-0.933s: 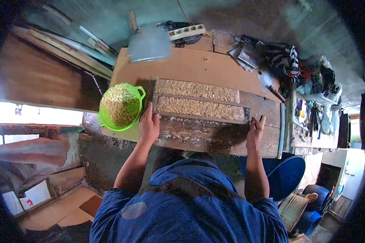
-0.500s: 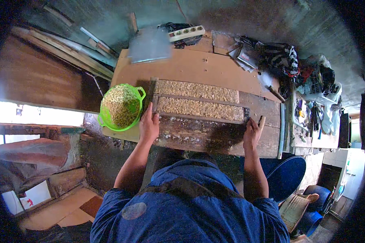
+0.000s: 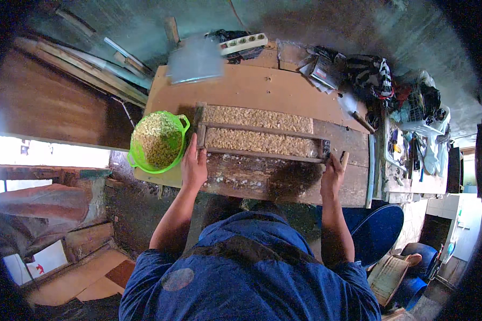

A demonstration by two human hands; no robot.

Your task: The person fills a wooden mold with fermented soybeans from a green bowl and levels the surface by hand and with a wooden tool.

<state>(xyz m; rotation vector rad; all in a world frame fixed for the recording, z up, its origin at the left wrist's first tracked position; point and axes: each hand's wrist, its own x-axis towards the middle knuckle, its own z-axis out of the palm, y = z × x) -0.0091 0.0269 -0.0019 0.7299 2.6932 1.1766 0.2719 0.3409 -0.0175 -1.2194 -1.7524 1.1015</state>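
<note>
A long wooden frame surrounds a slab of pale yellow, grainy pieces on the worn table. A second slab of the same pieces lies just beyond it. My left hand is closed on the frame's left end, its fingers pointing away from me. At the opposite end my right hand grips the near corner. A short piece of light wood sticks up by the right fingers; whether it is held is unclear. Left of the frame, a green colander is heaped with the same pieces.
Clear plastic sheets and a white power strip sit at the table's far edge. Papers and a black-and-white bag stand at the far right. A side table bears tools. Below it is a round blue object.
The frame has shifted slightly against the near slab, and a narrow gap shows at the slab's right end. Both hands keep their grip. The whole view has moved a little.
</note>
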